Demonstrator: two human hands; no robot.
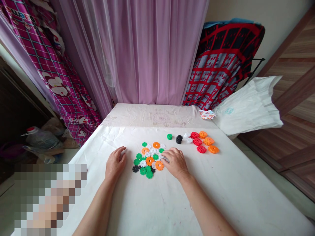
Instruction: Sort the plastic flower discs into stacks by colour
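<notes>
A loose pile of snowflake building discs lies on the white-covered table, with green discs (149,173), orange discs (149,160), white discs (143,163) and black discs (135,168) mixed together. My right hand (175,162) is at the pile's right edge, thumb and index finger closing on a white disc (161,156) that they partly hide. Left of the pile, my left hand (116,164) rests on its side, fingers loosely bent, thumb apart, nothing in it. Beyond my right hand are sorted stacks: green (169,136), black (179,139), white (188,138), red (197,141) and orange (208,141).
At the table's far right corner stand a small patterned paper box (207,114) and a large white bag (251,105). A purple curtain (157,52) hangs behind the table. A plastic bottle (40,139) is on the floor at left. A blurred patch covers the lower left.
</notes>
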